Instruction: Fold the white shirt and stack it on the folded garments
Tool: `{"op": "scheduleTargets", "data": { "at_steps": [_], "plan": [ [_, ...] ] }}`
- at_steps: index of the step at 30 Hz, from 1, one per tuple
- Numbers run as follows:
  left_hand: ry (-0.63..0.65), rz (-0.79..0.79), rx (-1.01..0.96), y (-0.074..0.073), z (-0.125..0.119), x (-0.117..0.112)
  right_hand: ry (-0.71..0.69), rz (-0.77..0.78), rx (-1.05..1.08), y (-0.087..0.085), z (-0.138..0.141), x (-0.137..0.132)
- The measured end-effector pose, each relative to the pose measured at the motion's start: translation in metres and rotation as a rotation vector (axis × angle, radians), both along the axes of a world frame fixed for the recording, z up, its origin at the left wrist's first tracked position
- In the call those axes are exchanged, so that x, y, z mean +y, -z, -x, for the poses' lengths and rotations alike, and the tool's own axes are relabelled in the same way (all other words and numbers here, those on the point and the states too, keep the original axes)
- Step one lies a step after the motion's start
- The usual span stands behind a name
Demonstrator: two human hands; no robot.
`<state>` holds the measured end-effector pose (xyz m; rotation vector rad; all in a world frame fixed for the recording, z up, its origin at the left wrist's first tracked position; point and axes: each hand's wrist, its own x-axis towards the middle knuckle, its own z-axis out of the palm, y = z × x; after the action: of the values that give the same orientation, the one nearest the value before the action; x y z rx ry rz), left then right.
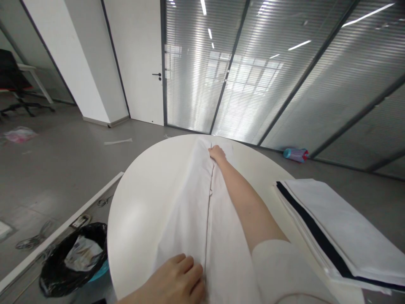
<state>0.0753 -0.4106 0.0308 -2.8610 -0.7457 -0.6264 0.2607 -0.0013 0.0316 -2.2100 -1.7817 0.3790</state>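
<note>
A white cloth (190, 211) with a thin dark seam lies lengthwise across a round white table (142, 202). My right hand (217, 153) reaches to the cloth's far end and pinches its edge there. My left hand (177, 280) rests palm down on the near end of the cloth, next to the seam, fingers together and flat.
A stack of folded white cloths (341, 232) with a dark stripe lies on the table's right side. A black-lined bin (74, 261) stands on the floor at the left. A bottle (295, 154) lies by the glass wall. An office chair (12, 80) is far left.
</note>
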Motion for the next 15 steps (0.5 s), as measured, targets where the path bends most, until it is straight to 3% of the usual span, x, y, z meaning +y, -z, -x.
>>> {"op": "scheduleTargets", "data": {
  "at_steps": [5, 9, 12, 15],
  "plan": [
    [0.021, -0.057, -0.066, -0.010, -0.002, 0.001, 0.001, -0.027, -0.036, 0.002, 0.002, -0.003],
    [0.012, -0.058, -0.093, 0.005, -0.008, 0.001, -0.006, -0.051, -0.067, 0.005, 0.004, -0.004],
    [-0.017, 0.046, -0.111, 0.014, -0.010, -0.002, -0.009, -0.073, -0.089, 0.009, 0.006, -0.006],
    [0.022, 0.285, -0.122, -0.004, -0.003, 0.000, -0.012, -0.091, -0.105, 0.011, 0.007, -0.007]
  ]
}}
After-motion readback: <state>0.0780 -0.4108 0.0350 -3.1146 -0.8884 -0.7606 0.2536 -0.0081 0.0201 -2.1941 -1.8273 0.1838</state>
